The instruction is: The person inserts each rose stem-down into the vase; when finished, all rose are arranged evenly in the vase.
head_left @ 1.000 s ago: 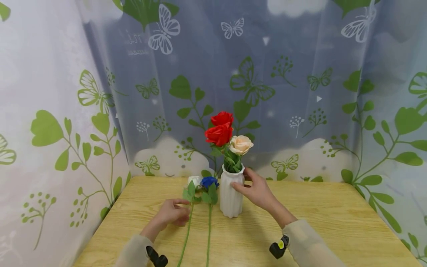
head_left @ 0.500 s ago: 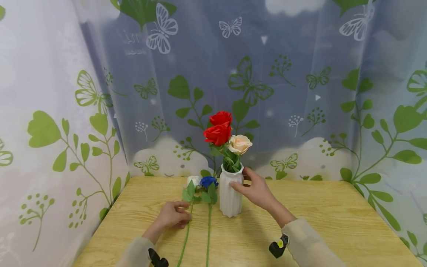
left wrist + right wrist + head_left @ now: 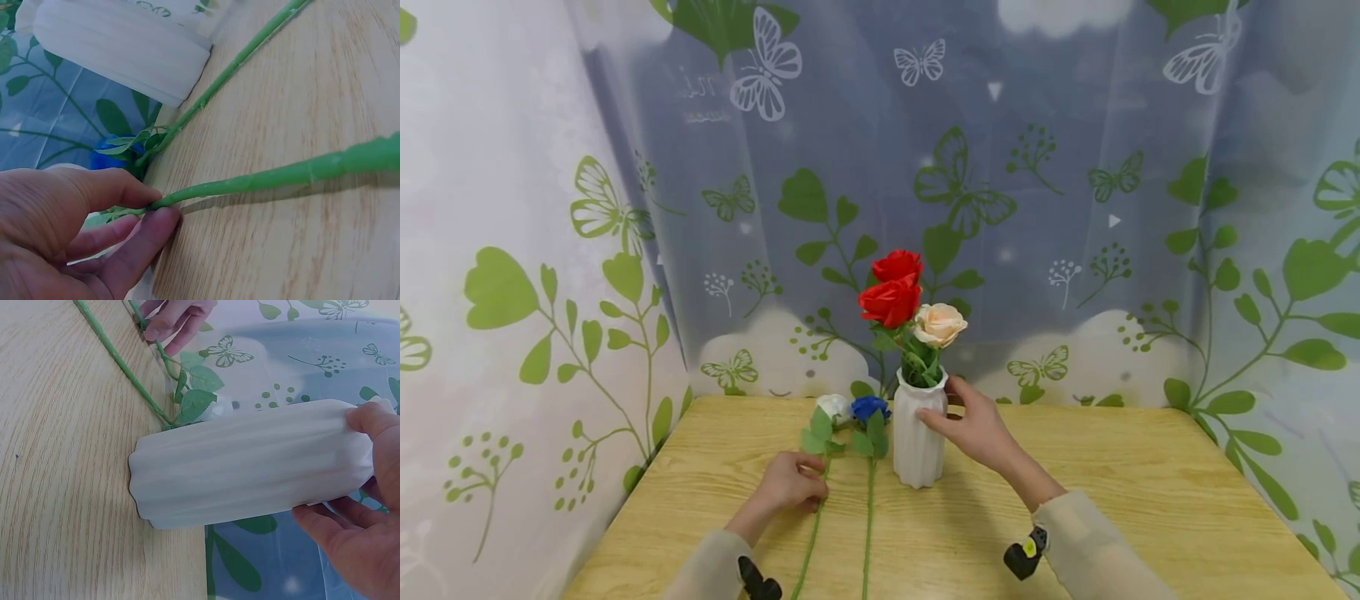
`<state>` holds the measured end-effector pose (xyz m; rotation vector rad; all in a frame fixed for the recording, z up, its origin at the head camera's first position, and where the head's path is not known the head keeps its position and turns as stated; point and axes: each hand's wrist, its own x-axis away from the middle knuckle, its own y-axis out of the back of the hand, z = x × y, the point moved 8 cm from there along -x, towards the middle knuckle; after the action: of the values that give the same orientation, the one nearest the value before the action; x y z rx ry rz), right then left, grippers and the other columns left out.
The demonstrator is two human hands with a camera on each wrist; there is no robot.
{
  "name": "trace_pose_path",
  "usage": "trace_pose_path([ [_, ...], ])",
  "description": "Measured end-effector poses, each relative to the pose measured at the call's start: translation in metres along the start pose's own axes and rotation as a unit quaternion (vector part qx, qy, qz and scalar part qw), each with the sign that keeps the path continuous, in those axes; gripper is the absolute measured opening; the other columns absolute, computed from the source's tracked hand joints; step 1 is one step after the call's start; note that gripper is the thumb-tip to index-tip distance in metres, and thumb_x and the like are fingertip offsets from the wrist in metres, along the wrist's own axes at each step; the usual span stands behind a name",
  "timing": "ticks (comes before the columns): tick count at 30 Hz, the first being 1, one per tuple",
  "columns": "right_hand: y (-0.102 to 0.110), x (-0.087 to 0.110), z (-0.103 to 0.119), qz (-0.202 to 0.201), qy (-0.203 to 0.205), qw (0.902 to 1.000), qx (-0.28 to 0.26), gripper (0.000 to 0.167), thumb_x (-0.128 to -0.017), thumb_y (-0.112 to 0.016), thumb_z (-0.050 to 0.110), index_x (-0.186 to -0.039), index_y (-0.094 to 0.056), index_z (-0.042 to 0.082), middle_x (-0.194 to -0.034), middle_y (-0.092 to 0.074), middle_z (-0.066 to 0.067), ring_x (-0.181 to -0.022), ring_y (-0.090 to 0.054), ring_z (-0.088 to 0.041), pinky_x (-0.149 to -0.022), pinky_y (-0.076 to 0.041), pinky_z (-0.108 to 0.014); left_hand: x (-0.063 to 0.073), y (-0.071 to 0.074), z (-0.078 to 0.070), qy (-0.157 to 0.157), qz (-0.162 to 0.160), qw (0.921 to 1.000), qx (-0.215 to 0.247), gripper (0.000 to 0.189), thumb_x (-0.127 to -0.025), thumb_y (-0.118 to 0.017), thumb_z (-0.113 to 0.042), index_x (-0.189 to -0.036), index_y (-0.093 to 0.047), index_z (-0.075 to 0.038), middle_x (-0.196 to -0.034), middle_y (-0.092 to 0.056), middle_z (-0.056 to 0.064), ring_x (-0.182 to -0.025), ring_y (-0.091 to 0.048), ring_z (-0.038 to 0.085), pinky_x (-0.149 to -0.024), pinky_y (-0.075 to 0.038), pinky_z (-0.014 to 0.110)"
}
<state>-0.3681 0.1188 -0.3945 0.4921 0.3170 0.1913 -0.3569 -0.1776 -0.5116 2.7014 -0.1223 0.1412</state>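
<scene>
My left hand [image 3: 792, 483] pinches the green stem of the white rose [image 3: 832, 407] between thumb and fingertips, below its leaves; the left wrist view shows the pinched stem [image 3: 250, 182] close over the wood. Beside it the blue rose [image 3: 869, 408] lies on the table, its stem pointing toward me. With thumb and fingers around its upper part, my right hand [image 3: 977, 423] holds the white fluted vase [image 3: 919, 442], which stands upright. Two red roses [image 3: 891, 287] and a peach rose [image 3: 941, 325] stand in the vase, their lower stems hidden inside.
The wooden table [image 3: 1075, 483] carries the vase and the loose flowers. A printed curtain [image 3: 865, 125] with leaves and butterflies hangs right behind its far edge and along both sides. Each sleeve bears a small black wrist camera [image 3: 1026, 557].
My left hand has closed on the white rose's stem, and the flower has shifted slightly left, away from the blue one. My right hand and the vase stay in place.
</scene>
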Motion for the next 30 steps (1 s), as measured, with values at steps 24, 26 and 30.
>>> trace_pose_path([
  [24, 0.0, -0.002, 0.001, 0.002, 0.006, 1.0, -0.001, 0.068, -0.097, -0.078, 0.039, -0.155, -0.05, 0.016, -0.145, -0.061, -0.013, -0.13, -0.062, -0.036, -0.096, -0.063, -0.045, -0.005, 0.019, 0.006, 0.05, 0.041, 0.9888, 0.134, 0.055, -0.095, -0.072, -0.003, -0.145, -0.055, 0.008, -0.116, -0.073, 0.023, -0.084, -0.074, 0.022, -0.067, -0.067, 0.036],
  [26, 0.0, -0.002, 0.0, 0.0, 0.006, 1.0, 0.001, 0.068, -0.097, -0.078, 0.039, -0.155, -0.05, 0.016, -0.145, -0.061, -0.012, -0.131, -0.062, -0.035, -0.099, -0.062, -0.046, -0.005, 0.021, 0.002, 0.044, 0.04, 0.9876, 0.145, 0.055, -0.096, -0.073, -0.004, -0.146, -0.053, 0.009, -0.122, -0.072, 0.025, -0.091, -0.075, 0.025, -0.071, -0.068, 0.039],
  [30, 0.0, -0.002, 0.0, -0.002, 0.006, 1.0, 0.002, 0.067, -0.097, -0.078, 0.038, -0.154, -0.051, 0.016, -0.146, -0.061, -0.011, -0.132, -0.06, -0.032, -0.105, -0.059, -0.049, -0.003, 0.026, -0.007, 0.035, 0.043, 0.9857, 0.159, 0.058, -0.098, -0.072, -0.008, -0.15, -0.05, 0.007, -0.133, -0.067, 0.028, -0.1, -0.076, 0.029, -0.078, -0.068, 0.041],
])
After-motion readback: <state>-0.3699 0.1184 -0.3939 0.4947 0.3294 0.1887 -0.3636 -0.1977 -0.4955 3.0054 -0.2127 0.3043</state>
